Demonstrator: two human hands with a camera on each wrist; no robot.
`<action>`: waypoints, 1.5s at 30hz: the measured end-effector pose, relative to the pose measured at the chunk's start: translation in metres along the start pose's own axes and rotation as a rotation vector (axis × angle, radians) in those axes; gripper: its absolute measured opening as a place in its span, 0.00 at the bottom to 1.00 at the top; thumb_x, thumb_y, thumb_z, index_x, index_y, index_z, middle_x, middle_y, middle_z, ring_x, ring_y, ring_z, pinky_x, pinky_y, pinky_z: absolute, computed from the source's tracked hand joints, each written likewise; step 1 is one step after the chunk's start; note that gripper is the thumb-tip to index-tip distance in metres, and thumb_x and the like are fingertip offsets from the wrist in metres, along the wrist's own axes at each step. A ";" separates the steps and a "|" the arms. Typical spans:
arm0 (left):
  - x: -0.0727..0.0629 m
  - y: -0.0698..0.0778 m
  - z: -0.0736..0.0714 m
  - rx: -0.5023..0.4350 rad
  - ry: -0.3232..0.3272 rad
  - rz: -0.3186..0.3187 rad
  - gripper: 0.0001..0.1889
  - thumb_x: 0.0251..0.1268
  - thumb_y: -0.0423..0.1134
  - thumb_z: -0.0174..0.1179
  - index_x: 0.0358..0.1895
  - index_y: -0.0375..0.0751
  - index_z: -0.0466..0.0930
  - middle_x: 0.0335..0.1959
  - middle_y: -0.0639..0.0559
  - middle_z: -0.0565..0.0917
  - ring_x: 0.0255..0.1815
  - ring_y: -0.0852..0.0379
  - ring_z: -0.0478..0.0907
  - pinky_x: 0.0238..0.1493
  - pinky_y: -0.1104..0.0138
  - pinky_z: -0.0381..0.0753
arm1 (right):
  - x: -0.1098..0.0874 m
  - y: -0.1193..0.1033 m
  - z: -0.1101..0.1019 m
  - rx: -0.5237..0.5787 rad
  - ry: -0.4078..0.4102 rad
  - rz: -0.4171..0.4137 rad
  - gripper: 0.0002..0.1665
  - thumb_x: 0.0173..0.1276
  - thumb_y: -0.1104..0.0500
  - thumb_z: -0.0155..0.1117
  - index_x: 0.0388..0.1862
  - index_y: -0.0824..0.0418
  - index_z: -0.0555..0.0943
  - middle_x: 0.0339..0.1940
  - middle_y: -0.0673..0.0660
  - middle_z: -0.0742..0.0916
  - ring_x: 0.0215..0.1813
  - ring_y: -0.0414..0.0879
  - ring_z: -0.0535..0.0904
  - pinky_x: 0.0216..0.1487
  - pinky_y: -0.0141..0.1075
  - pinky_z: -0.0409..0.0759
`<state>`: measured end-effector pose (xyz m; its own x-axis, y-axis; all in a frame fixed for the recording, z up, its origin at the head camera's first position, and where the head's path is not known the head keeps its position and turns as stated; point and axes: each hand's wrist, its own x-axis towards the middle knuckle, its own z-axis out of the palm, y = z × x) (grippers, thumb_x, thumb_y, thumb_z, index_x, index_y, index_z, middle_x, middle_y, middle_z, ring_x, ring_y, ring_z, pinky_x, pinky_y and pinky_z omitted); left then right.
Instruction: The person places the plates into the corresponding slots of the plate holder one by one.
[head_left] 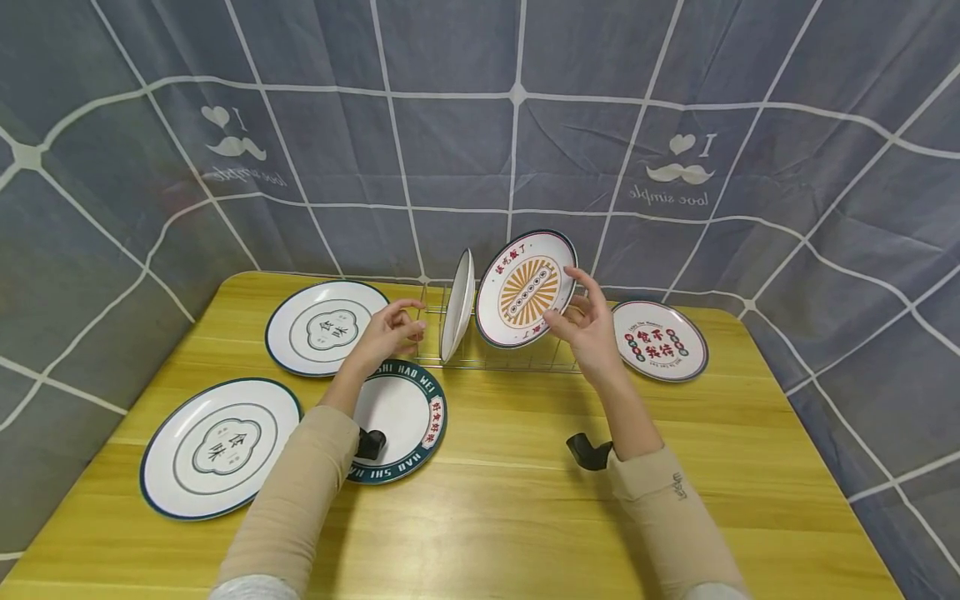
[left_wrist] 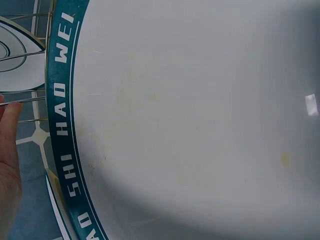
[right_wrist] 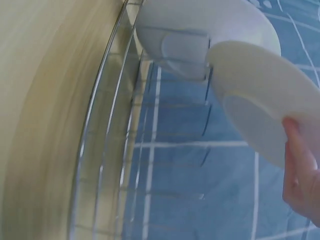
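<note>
My right hand (head_left: 592,329) pinches the rim of a small white plate (head_left: 525,292) with an orange sunburst, held tilted over the wire dish rack (head_left: 502,365). In the right wrist view, the plate's plain underside (right_wrist: 265,90) shows above the wires. My left hand (head_left: 386,333) holds the rack's left end, fingertips at the end wire. Another white plate (head_left: 457,308) stands on edge in the rack, just left of the held one. Below my left hand lies a plate with a green lettered rim (head_left: 401,417), which fills most of the left wrist view.
Two large white plates with dark rims, a far one (head_left: 326,325) and a near one (head_left: 221,450), lie on the left of the wooden table (head_left: 495,517). A plate with red characters (head_left: 660,342) lies right of the rack. A grey checked curtain (head_left: 450,150) hangs behind.
</note>
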<state>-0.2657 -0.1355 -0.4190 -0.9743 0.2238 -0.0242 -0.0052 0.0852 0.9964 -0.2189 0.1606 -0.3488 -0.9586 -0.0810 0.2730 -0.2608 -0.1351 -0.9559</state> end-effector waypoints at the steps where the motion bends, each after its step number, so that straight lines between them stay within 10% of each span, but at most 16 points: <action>1: 0.000 0.000 0.000 -0.001 -0.001 0.001 0.21 0.64 0.33 0.56 0.59 0.35 0.65 0.25 0.53 0.73 0.34 0.55 0.77 0.46 0.49 0.78 | 0.001 0.000 0.004 -0.045 0.004 -0.017 0.38 0.59 0.77 0.56 0.67 0.59 0.60 0.48 0.64 0.72 0.41 0.41 0.77 0.38 0.29 0.81; 12: -0.001 0.002 0.001 0.003 0.002 0.006 0.22 0.64 0.33 0.56 0.60 0.33 0.64 0.25 0.52 0.73 0.34 0.52 0.76 0.46 0.49 0.78 | 0.015 0.004 0.040 -0.294 0.005 -0.149 0.37 0.52 0.75 0.66 0.61 0.64 0.67 0.45 0.73 0.75 0.44 0.65 0.77 0.34 0.28 0.80; 20: 0.001 0.000 0.001 -0.003 -0.004 0.020 0.22 0.64 0.32 0.55 0.60 0.33 0.65 0.25 0.52 0.73 0.32 0.58 0.76 0.48 0.48 0.77 | 0.017 0.011 0.056 -0.388 0.017 -0.123 0.37 0.50 0.73 0.69 0.60 0.60 0.69 0.45 0.72 0.76 0.45 0.65 0.77 0.37 0.46 0.82; 36: -0.006 0.012 0.004 -0.048 -0.014 -0.012 0.21 0.64 0.29 0.54 0.59 0.31 0.64 0.27 0.45 0.72 0.37 0.46 0.75 0.52 0.43 0.71 | 0.014 0.047 0.071 -0.503 0.017 -0.103 0.38 0.48 0.69 0.72 0.59 0.56 0.71 0.52 0.65 0.74 0.47 0.60 0.75 0.45 0.48 0.79; 45: -0.012 0.022 0.005 -0.047 -0.016 -0.017 0.19 0.64 0.28 0.53 0.58 0.32 0.65 0.26 0.46 0.72 0.33 0.54 0.76 0.53 0.42 0.70 | 0.012 0.061 0.067 -0.468 -0.003 -0.132 0.38 0.49 0.66 0.72 0.60 0.50 0.71 0.50 0.66 0.71 0.48 0.60 0.74 0.47 0.51 0.78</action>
<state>-0.2525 -0.1311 -0.3978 -0.9702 0.2386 -0.0421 -0.0325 0.0438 0.9985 -0.2386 0.0855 -0.3968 -0.9135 -0.0960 0.3953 -0.4046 0.3142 -0.8588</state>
